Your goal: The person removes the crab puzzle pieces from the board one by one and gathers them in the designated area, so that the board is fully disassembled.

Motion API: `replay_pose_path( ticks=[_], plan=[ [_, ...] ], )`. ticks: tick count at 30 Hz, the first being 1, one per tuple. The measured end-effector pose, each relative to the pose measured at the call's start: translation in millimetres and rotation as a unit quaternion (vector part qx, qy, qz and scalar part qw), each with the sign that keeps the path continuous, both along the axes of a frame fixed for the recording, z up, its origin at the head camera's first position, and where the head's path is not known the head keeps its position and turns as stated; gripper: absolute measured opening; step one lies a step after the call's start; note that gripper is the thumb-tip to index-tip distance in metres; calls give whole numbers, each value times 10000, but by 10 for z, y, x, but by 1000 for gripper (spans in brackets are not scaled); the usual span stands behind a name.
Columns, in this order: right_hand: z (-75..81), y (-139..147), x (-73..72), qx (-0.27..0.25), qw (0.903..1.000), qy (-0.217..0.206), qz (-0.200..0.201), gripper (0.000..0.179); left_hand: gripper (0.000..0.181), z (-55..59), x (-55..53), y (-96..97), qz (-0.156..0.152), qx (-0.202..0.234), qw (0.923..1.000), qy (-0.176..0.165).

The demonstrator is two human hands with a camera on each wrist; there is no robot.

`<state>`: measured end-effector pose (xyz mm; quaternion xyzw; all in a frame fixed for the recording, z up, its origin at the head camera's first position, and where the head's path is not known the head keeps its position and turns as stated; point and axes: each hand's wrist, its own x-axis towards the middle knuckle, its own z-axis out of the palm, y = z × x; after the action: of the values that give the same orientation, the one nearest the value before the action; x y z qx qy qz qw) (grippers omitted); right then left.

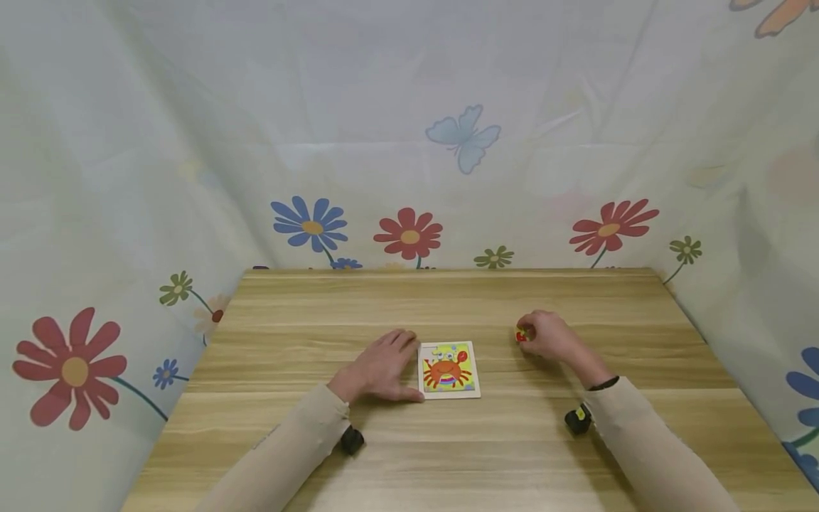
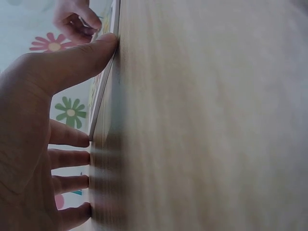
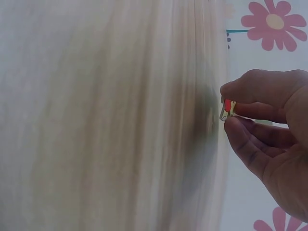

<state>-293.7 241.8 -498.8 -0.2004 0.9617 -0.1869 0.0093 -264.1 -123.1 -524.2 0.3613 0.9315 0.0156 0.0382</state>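
A square crab jigsaw puzzle point(image 1: 448, 372) in a pale frame lies flat near the middle of the table. Its upper left corner shows a bare patch of the tray. My left hand point(image 1: 385, 364) rests at the frame's left side, thumb at the near corner and forefinger by the far one; in the left wrist view the thumb point(image 2: 86, 60) touches the frame's edge. Off to the right, my right hand point(image 1: 549, 336) pinches a small red and yellow puzzle piece point(image 3: 227, 109) between thumb and fingertips, just above the tabletop.
The wood-grain table point(image 1: 409, 455) reaches back to a white curtain point(image 1: 358, 92) printed with flowers and a butterfly. Small black devices are strapped under both wrists, one below the left sleeve point(image 1: 281, 448) and one below the right sleeve point(image 1: 646, 441).
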Motion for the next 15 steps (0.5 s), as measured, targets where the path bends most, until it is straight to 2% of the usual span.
replay_pose_path(
  ticks=[9,15],
  plan=[
    [-50,36,-43,20,10000,-39,30,34,110,-10,-9,-4,63,-5,9999,-102],
    [-49,37,-46,47,9998,-168,32,35,109,-7,-8,-10,-12,29,10000,-84]
  ],
)
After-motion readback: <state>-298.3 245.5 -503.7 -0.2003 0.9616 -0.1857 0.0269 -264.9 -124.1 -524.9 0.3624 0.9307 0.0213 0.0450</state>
